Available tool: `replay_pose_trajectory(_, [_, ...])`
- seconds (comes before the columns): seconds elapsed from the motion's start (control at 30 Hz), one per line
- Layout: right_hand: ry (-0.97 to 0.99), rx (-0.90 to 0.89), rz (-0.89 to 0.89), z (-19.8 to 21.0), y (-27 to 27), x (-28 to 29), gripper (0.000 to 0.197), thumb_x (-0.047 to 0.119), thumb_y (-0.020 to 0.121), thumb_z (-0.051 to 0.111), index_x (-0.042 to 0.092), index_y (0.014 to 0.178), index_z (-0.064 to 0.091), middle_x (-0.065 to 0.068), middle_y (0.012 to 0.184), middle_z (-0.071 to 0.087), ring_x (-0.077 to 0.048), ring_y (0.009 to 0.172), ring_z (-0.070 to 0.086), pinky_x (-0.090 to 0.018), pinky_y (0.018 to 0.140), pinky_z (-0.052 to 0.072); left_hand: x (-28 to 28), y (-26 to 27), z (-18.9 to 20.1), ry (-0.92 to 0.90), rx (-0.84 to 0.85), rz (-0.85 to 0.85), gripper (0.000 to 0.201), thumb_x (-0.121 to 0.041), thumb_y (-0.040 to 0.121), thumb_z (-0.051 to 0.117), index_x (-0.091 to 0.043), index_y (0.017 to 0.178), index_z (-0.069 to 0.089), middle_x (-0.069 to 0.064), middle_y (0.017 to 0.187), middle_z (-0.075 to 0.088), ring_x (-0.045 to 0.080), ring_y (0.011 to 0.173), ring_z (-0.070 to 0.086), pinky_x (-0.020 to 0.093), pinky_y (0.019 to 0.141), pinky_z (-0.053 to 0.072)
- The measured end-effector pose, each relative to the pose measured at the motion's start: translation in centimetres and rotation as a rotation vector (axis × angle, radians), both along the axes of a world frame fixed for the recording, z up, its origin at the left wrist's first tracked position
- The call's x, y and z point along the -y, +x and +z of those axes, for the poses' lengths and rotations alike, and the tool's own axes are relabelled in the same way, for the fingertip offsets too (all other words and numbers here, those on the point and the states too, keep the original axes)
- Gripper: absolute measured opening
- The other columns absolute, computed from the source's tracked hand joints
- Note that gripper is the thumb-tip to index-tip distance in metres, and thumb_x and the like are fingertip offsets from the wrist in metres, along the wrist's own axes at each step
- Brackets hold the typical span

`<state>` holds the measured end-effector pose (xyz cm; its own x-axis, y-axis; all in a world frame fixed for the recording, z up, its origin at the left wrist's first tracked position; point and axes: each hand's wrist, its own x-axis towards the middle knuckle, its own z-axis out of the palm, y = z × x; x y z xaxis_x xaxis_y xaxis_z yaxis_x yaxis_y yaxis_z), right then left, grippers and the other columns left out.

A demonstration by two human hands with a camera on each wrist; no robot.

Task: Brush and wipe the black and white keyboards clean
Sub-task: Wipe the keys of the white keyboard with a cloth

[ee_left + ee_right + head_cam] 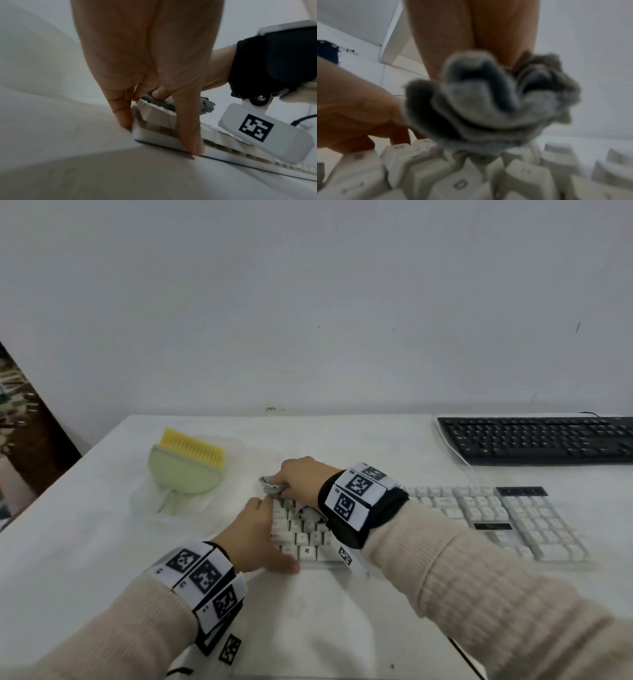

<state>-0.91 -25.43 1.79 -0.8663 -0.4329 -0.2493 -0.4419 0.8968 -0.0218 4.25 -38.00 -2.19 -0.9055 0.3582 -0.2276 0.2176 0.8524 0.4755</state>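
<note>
While the right hand (297, 479) grips a crumpled grey cloth (489, 102) over the upper left keys of the white plastic keyboard (479, 518) on the bench (85, 542), the left hand (255, 534) braces its left end with straight fingers. The cloth looks soft and light; the keyboard seems stiff, liable to slide, best held by its edges. The black keyboard (537, 440) lies behind, to the right.

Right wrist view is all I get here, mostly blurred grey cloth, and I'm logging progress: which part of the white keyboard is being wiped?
Observer: The right hand presses the grey cloth on the far left corner of the white keyboard.
Operator: Is the keyboard steadied?
Observer: Yes, the left hand holds its left end, thumb on the near edge.
Operator: And the brush?
Observer: The yellow brush lies untouched to the left, the black keyboard at far right.
</note>
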Motion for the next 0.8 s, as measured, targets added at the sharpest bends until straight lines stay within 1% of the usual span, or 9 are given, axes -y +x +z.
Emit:
replay_pose_trajectory(0.07, [0.021, 0.038, -0.049, -0.3, -0.3, 0.2, 0.034, 0.022, 0.102, 0.034, 0.008, 0.125, 0.055, 0.000, 0.071, 0.035, -0.026, 0.088, 0.050, -0.029, 0.075, 0.033, -0.1, -0.2, 0.0, -0.037, 0.001, 0.006, 0.103, -0.040, 0.058, 0.087, -0.017, 0.139, 0.028, 0.002, 0.120, 0.037, 0.017, 0.117, 0.041, 0.029, 0.104, 0.037])
replay_pose_trajectory(0.17, [0.059, 0.064, -0.131, -0.6, -0.5, -0.1, 0.025, 0.014, 0.098, 0.042, 0.008, 0.116, 0.058, -0.001, 0.070, 0.031, -0.032, 0.105, 0.049, -0.030, 0.075, 0.032, -0.3, -0.4, 0.1, -0.078, 0.002, 0.007, 0.097, -0.041, 0.057, 0.087, -0.017, 0.134, 0.034, 0.001, 0.115, 0.037, 0.016, 0.111, 0.043, 0.028, 0.101, 0.040])
replay_pose_trajectory(0.27, [0.035, 0.063, -0.164, -0.9, -0.3, -1.4, 0.015, 0.006, 0.095, 0.043, 0.007, 0.081, 0.048, 0.000, 0.069, 0.032, -0.027, 0.088, 0.040, -0.031, 0.064, 0.032, -0.4, -0.5, 0.2, -0.121, -0.004, 0.002, 0.093, -0.043, 0.055, 0.087, -0.016, 0.130, 0.038, -0.001, 0.108, 0.035, 0.013, 0.100, 0.041, 0.026, 0.097, 0.041])
replay_pose_trajectory(0.33, [-0.009, 0.054, -0.180, -0.9, 0.0, -2.1, 0.008, 0.006, 0.095, 0.043, 0.007, 0.090, 0.049, 0.002, 0.071, 0.032, -0.024, 0.087, 0.039, -0.031, 0.062, 0.031, -0.6, -0.6, 0.2, -0.145, 0.000, 0.000, 0.092, -0.045, 0.055, 0.087, -0.016, 0.128, 0.039, -0.001, 0.108, 0.036, 0.014, 0.102, 0.042, 0.027, 0.096, 0.042])
replay_pose_trajectory(0.43, [-0.070, 0.063, -0.220, -0.4, 0.6, -3.4, 0.017, 0.010, 0.095, 0.042, 0.011, 0.078, 0.044, 0.000, 0.074, 0.040, -0.023, 0.085, 0.043, -0.028, 0.067, 0.034, -0.6, -0.7, 0.2, -0.152, 0.013, 0.003, 0.092, -0.045, 0.055, 0.087, -0.016, 0.128, 0.039, 0.000, 0.109, 0.037, 0.016, 0.104, 0.045, 0.028, 0.095, 0.043])
replay_pose_trajectory(0.57, [-0.079, 0.061, -0.179, 0.0, 1.8, -6.5, 0.021, 0.009, 0.094, 0.048, 0.027, 0.104, 0.052, -0.003, 0.098, 0.043, -0.018, 0.089, 0.040, -0.029, 0.078, 0.037, -0.6, -0.7, 0.2, -0.153, 0.025, 0.005, 0.093, -0.046, 0.054, 0.086, -0.016, 0.128, 0.038, 0.000, 0.110, 0.039, 0.016, 0.105, 0.045, 0.030, 0.095, 0.043])
replay_pose_trajectory(0.67, [-0.055, 0.065, -0.180, 0.2, 2.3, -8.0, 0.028, 0.008, 0.094, 0.044, 0.003, 0.116, 0.061, -0.012, 0.095, 0.048, -0.018, 0.086, 0.042, -0.030, 0.076, 0.037, -0.6, -0.7, 0.2, -0.148, 0.021, 0.009, 0.095, -0.047, 0.054, 0.087, -0.015, 0.127, 0.034, -0.001, 0.107, 0.037, 0.015, 0.100, 0.043, 0.029, 0.094, 0.043])
replay_pose_trajectory(0.73, [-0.014, 0.059, -0.183, 0.4, 2.5, -8.8, 0.024, 0.009, 0.094, 0.041, -0.001, 0.098, 0.063, -0.017, 0.089, 0.051, -0.018, 0.080, 0.043, -0.031, 0.075, 0.041, -0.6, -0.7, 0.1, -0.129, 0.024, 0.007, 0.100, -0.046, 0.053, 0.087, -0.017, 0.130, 0.032, -0.001, 0.107, 0.037, 0.014, 0.100, 0.042, 0.029, 0.095, 0.042])
replay_pose_trajectory(0.8, [0.034, 0.047, -0.216, 0.7, 2.6, -9.4, 0.033, 0.014, 0.097, 0.040, 0.006, 0.066, 0.048, -0.007, 0.068, 0.041, -0.018, 0.065, 0.040, -0.026, 0.063, 0.037, -0.5, -0.7, 0.1, -0.096, 0.032, 0.009, 0.103, -0.045, 0.051, 0.088, -0.020, 0.133, 0.030, -0.002, 0.108, 0.039, 0.015, 0.102, 0.043, 0.030, 0.097, 0.042])
